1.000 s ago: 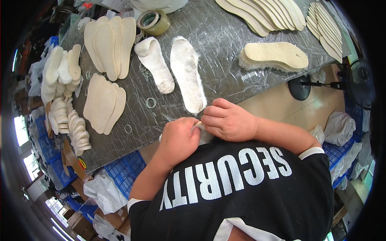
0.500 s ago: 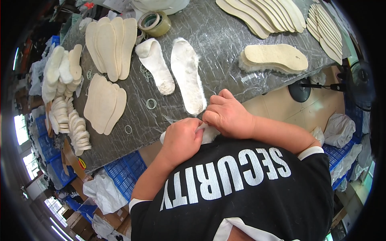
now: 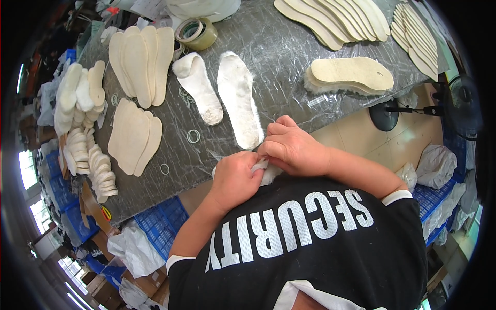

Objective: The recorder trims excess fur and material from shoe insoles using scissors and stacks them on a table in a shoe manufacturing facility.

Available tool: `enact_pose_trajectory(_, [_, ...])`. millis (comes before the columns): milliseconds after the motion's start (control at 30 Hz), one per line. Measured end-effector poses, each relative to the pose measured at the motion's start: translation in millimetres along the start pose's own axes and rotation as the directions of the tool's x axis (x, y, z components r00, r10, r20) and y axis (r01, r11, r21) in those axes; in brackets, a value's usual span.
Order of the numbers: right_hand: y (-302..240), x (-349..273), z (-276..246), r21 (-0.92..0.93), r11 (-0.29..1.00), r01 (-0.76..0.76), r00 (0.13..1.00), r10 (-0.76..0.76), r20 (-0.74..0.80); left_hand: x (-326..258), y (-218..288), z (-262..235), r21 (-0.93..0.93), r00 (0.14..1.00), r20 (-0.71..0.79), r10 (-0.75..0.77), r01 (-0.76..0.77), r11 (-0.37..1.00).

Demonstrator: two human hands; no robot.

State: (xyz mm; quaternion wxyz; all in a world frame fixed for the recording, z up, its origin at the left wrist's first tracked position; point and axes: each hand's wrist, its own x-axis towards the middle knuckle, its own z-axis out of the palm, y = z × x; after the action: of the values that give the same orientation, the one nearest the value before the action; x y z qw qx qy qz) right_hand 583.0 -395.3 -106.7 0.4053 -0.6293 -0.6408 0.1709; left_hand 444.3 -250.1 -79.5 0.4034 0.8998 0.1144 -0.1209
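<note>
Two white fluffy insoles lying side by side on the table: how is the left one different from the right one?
The left insole has its far end curled over; the right insole lies flatter.
The left insole looks shorter; the right insole looks longer.
Both are white with fluffy edges.

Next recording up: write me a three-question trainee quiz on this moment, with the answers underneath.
1. True or false: the tape lies farther left than the beige-topped insole stack.
2. Which one are the left hand and right hand both holding? A) the tape; B) a white fluffy piece; C) the beige-topped insole stack.
3. What colour is the plastic crate below the near edge of the table?

Key: 1. True. 2. B. 3. Blue.
</note>
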Motion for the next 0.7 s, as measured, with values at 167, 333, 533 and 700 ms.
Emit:
enact_pose_trajectory(167, [-3, 0, -4, 0.048, 0.995, -0.085, 0.996, 0.084, 0.025, 5, 3, -5, 0.001, 0.997, 0.068, -0.021, 0.021, 1.000])
enact_pose_trajectory(333, [-1, 0, -3, 0.087, 0.987, -0.135, 0.991, 0.133, 0.034, 7, 3, 3, -0.117, 1.000, 0.002, -0.017, 0.017, 0.993])
enact_pose_trajectory(533, [4, -2, -8, 0.080, 0.990, -0.113, 0.993, 0.111, 0.031, 6, 1, -1, 0.035, 0.997, -0.002, 0.078, -0.077, 0.996])
enact_pose_trajectory(700, [8, -7, -15, 0.134, 0.984, -0.120, 0.977, 0.141, -0.158, 0, -3, -8, 0.064, 0.994, 0.036, 0.107, -0.109, 0.992])
